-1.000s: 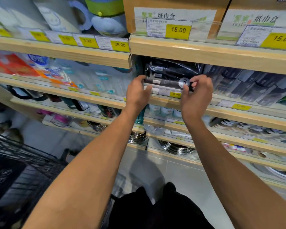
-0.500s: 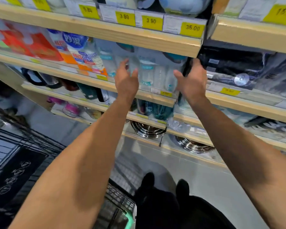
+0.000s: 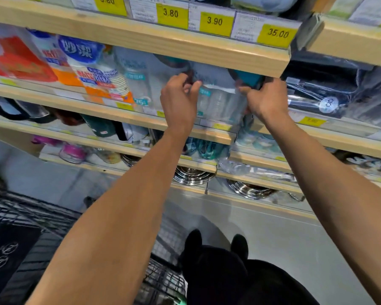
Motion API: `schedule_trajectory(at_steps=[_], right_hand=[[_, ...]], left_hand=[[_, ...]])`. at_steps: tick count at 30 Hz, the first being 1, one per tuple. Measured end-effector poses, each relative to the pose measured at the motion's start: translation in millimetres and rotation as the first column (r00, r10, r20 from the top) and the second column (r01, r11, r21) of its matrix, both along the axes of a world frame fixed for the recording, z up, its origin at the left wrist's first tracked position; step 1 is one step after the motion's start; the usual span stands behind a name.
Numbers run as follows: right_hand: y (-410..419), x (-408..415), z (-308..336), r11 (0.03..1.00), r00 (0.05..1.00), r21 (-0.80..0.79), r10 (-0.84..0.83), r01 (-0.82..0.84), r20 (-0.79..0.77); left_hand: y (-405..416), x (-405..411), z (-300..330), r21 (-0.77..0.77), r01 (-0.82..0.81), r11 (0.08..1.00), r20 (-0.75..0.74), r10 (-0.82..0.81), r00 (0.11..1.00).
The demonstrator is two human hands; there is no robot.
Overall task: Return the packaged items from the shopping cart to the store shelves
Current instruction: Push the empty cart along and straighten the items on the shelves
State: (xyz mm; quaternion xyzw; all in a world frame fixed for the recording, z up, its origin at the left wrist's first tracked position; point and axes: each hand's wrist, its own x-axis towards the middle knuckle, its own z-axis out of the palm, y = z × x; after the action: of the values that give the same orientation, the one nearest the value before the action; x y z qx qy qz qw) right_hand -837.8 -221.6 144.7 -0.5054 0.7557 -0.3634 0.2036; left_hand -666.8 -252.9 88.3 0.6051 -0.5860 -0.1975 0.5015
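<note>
A clear plastic pack of cups [image 3: 220, 102] with teal labels stands on the second wooden shelf [image 3: 110, 112]. My left hand [image 3: 179, 100] pinches the pack's upper left edge. At the pack's upper right corner, just under the shelf above, my right hand [image 3: 266, 100] grips it. To the right lies the black packaged item [image 3: 330, 93] with a round silver sticker, untouched. The black wire shopping cart [image 3: 31, 234] is at the lower left, with a black flat package [image 3: 2, 258] inside it.
Paper-cup packs in orange and blue [image 3: 95, 78] and red packages [image 3: 13, 58] fill the shelf to the left. Lower shelves hold mugs [image 3: 101, 128] and steel bowls [image 3: 191, 176]. Yellow price tags [image 3: 277, 35] line the upper shelf edge. My black shoes [image 3: 216, 243] stand on grey floor.
Both hands left the black packaged item on the right shelf section, moved left to the clear cup pack, and have now closed on its top edge.
</note>
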Motion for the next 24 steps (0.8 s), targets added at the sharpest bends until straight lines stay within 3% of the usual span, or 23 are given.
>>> schedule_trajectory(at_steps=[3,7,9,12,15,17,20,22,24], right_hand=[[-2.7,-2.6,-1.3,0.999,0.999,-0.016,-0.048,0.048,0.021],[-8.9,0.2,-2.0,0.991,0.983,0.014,-0.134,0.134,0.126],[-1.2,2.9,-8.0,0.968,0.966,-0.082,-0.228,0.239,0.121],[29.3,18.9,-23.2,0.844,0.911,-0.343,-0.386,0.412,0.144],[48.9,56.1,-44.9,0.894,0.977,-0.395,-0.21,0.211,0.047],[40.6,78.5,-54.6,0.969,0.999,-0.246,0.01,-0.017,-0.033],[16.7,104.8,-56.9,0.959,0.966,-0.116,0.252,-0.257,-0.055],[3.2,114.7,-56.0,0.951,0.952,-0.065,0.297,-0.302,-0.08],[-11.6,118.0,-59.9,0.97,0.964,0.03,0.242,-0.24,-0.112]], left_hand=[[-8.6,-1.4,5.2,0.034,0.022,0.999,0.138,-0.026,0.99],[-11.6,-2.4,17.9,0.125,-0.018,0.992,0.175,-0.005,0.985],[-7.2,5.5,15.3,0.095,0.001,0.996,0.104,-0.011,0.995],[2.7,27.4,-2.2,0.061,-0.078,0.995,-0.165,0.088,0.982],[6.1,52.7,-20.5,0.063,-0.26,0.963,-0.313,0.267,0.911],[4.8,62.9,-23.2,0.071,-0.291,0.954,-0.327,0.297,0.897],[-1.5,71.0,-18.4,0.006,-0.261,0.965,-0.24,0.255,0.937],[-4.7,70.1,-13.8,-0.041,-0.259,0.965,-0.174,0.248,0.953],[-7.4,68.6,-11.6,-0.068,-0.272,0.96,-0.149,0.26,0.954]])
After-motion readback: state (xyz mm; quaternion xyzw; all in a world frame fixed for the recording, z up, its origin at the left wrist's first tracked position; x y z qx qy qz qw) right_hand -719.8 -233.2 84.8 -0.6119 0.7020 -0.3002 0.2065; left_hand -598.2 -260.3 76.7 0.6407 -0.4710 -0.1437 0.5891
